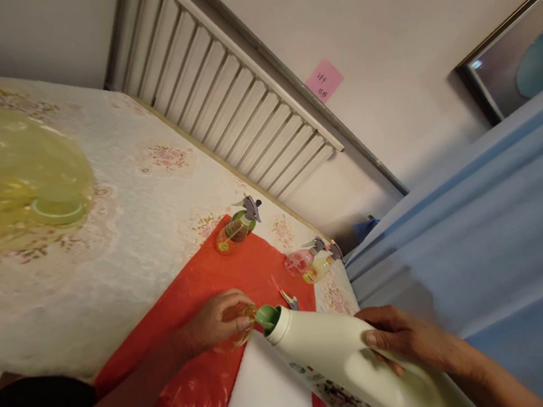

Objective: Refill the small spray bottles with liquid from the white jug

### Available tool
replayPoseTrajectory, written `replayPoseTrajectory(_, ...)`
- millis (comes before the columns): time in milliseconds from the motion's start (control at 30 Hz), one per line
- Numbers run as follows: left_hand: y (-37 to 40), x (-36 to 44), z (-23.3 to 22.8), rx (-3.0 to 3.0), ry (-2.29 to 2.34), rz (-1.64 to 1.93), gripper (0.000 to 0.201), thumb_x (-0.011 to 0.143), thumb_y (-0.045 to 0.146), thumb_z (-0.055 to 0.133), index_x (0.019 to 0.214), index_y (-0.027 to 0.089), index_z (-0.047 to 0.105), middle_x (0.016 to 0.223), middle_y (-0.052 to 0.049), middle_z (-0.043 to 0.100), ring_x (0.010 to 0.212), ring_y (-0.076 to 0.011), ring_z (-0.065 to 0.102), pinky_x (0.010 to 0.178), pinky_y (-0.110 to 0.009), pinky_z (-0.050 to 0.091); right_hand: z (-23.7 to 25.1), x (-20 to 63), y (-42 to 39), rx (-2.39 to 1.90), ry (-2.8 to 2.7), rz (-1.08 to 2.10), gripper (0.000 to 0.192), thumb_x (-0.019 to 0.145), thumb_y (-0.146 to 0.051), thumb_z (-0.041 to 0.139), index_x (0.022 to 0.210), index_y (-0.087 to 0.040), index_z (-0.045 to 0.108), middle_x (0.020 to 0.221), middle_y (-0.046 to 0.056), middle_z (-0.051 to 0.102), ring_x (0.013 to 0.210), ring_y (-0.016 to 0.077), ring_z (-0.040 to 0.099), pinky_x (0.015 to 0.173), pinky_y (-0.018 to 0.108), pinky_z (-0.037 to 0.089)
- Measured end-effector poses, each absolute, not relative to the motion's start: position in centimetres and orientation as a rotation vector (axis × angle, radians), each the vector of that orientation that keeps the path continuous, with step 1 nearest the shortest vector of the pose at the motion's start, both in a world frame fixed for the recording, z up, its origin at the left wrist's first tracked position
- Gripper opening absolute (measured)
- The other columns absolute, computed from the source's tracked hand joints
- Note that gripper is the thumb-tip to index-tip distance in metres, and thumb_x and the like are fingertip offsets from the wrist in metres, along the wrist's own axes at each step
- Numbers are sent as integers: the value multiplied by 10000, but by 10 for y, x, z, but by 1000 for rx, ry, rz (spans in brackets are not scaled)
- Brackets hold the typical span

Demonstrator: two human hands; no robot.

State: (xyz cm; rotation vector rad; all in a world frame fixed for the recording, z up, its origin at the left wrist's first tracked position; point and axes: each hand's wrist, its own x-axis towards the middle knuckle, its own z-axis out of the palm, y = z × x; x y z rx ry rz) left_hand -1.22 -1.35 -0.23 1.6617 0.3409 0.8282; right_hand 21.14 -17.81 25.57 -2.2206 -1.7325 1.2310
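My right hand [396, 337] is wrapped round the handle of a large pale green detergent jug [322, 344], which is tilted towards the left. The jug's green spout [267, 316] meets the mouth of a small clear bottle [237, 338]. Around that bottle's neck, my left hand [220, 318] is closed, with its fingers covering part of it. Whether liquid is running between them, I cannot tell. Just beyond the spout a loose spray trigger head [289, 299] lies on a red plastic sheet [201, 280].
A spray bottle [235, 231] stands on the sheet's far part; a pink one [300, 262] and a yellowish one [318, 268] stand to the right. A yellow plastic bag [7, 160] lies at left on the flowered tablecloth [150, 200]. Behind are a radiator [212, 70] and a blue curtain [460, 251].
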Motion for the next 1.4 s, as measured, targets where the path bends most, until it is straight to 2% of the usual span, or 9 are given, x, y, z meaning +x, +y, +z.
replayPoseTrajectory(600,-14,-12,-4,1655,333,835,207,823,314,639,988,202,694,1011,-28,670,974,-205,632,889,-322,491,257,209,-177,-2242,-1729,1238,497,889,-626,561,848,-134,618,605,-14,547,513,94,455,496,213,375)
replayPoseTrajectory(833,-14,-12,-3,1663,355,836,221,806,292,628,990,191,695,1015,-41,674,984,-211,637,905,-325,489,256,213,-178,-2245,-1676,1278,483,885,-612,581,868,-131,616,667,-2,569,531,87,455,500,205,363)
replayPoseTrajectory(1033,-15,-14,2,1669,355,833,216,811,307,627,975,186,698,1008,-48,682,970,-216,632,894,-326,493,255,213,-178,-2250,-1680,1262,459,887,-600,590,834,-144,600,600,-24,531,525,94,457,507,204,369)
replayPoseTrajectory(1400,-13,-13,0,1662,353,825,216,808,313,630,982,200,689,1011,-40,675,981,-212,631,905,-335,493,257,212,-178,-2260,-1672,1269,485,873,-626,591,846,-142,616,609,-20,527,524,95,444,501,210,351)
